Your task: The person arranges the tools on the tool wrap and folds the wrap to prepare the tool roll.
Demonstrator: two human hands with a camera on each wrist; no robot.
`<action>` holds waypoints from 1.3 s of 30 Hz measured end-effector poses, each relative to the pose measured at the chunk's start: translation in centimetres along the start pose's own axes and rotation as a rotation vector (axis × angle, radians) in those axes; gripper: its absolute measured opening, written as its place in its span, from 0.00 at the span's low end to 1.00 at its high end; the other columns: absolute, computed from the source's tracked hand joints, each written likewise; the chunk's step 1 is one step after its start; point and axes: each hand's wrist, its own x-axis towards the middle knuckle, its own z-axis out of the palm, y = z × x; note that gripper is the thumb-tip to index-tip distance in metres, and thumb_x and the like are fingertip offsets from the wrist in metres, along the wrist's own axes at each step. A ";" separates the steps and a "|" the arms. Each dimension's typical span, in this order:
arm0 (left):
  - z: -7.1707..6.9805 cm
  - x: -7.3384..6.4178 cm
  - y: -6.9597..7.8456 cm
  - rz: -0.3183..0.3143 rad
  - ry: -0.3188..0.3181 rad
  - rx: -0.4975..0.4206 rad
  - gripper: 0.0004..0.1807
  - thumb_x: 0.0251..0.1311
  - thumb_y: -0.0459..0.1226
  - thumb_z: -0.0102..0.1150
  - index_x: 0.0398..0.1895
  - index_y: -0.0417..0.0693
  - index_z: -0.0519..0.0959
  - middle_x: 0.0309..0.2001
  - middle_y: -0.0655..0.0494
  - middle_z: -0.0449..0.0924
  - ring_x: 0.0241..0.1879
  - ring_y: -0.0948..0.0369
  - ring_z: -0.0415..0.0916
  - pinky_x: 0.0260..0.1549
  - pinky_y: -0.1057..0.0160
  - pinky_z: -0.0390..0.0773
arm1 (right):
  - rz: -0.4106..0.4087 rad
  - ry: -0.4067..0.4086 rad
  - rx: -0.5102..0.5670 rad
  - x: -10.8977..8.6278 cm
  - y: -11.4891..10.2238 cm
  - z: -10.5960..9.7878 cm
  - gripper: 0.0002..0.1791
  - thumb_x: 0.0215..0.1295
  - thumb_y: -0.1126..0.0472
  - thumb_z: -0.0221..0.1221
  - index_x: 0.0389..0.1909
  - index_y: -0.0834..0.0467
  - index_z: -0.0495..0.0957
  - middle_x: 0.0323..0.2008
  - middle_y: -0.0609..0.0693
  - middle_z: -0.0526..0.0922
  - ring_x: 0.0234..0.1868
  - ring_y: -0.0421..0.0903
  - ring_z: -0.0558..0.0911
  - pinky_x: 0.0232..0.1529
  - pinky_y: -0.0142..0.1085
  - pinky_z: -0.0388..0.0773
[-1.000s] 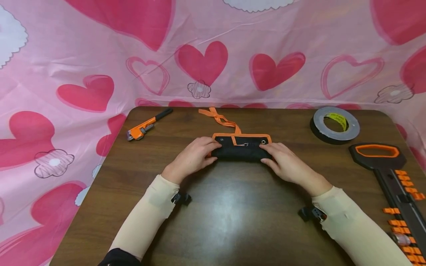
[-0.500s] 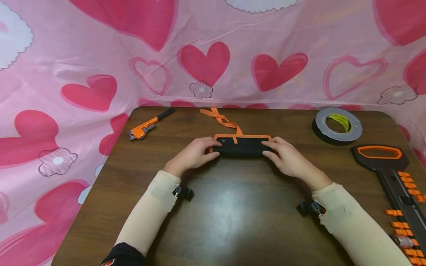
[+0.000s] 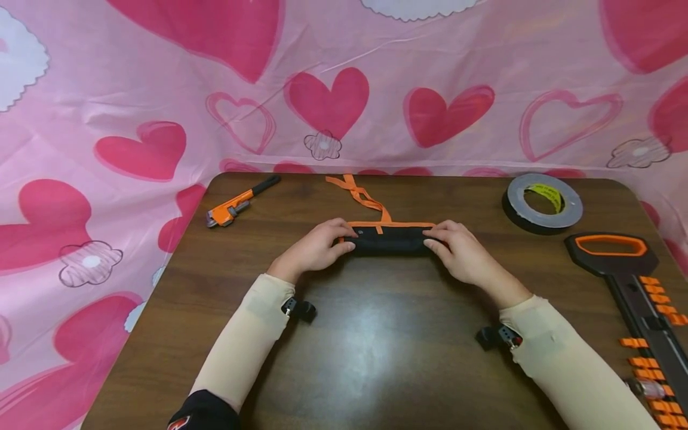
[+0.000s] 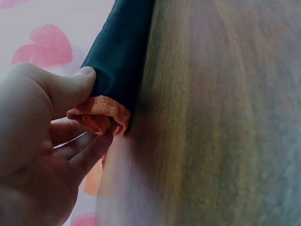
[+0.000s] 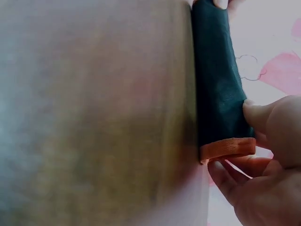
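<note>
A black fabric tool roll (image 3: 390, 242) with orange edging lies across the middle of the table, largely rolled into a tube. My left hand (image 3: 318, 249) grips its left end; the left wrist view shows the thumb on top of the black cloth (image 4: 115, 61) and fingers by the orange-trimmed end. At the right end my right hand (image 3: 461, 254) holds it likewise, thumb on the cloth (image 5: 218, 80) in the right wrist view. A strip of flat cloth with an orange border shows behind the tube. From that border an orange tie strap (image 3: 362, 196) trails toward the back edge.
An orange pipe wrench (image 3: 236, 205) lies at the back left. At the back right sits a roll of tape (image 3: 572, 206). A black rack with orange clips (image 3: 613, 263) runs along the right side. A heart-patterned pink cloth (image 3: 376, 54) hangs behind the table.
Both hands have rolled the tool roll further away from the person. The flat part behind the tube has grown narrower, and its eyelet and small metal pull have gone out of sight.
</note>
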 end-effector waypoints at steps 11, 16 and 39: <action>0.1 0.5 0.0 -0.085 0.054 -0.075 0.17 0.78 0.39 0.63 0.65 0.48 0.84 0.47 0.51 0.89 0.45 0.56 0.83 0.58 0.50 0.83 | 0.111 -0.020 0.025 1.3 0.1 -0.6 0.19 0.82 0.56 0.60 0.61 0.66 0.85 0.56 0.67 0.88 0.58 0.66 0.82 0.66 0.65 0.75; 0.4 0.6 0.0 -0.122 0.068 -0.098 0.16 0.79 0.40 0.62 0.63 0.47 0.85 0.34 0.56 0.86 0.39 0.58 0.81 0.59 0.50 0.83 | 0.152 -0.012 0.062 1.6 0.4 -0.6 0.20 0.83 0.54 0.59 0.61 0.64 0.85 0.55 0.66 0.89 0.53 0.62 0.84 0.61 0.62 0.79; 0.7 2.2 0.5 -0.150 0.244 -0.066 0.10 0.76 0.35 0.65 0.55 0.47 0.86 0.51 0.49 0.87 0.48 0.52 0.79 0.54 0.51 0.80 | 0.247 0.099 0.148 3.6 0.9 0.2 0.11 0.81 0.59 0.61 0.51 0.63 0.84 0.51 0.67 0.86 0.49 0.61 0.79 0.53 0.50 0.73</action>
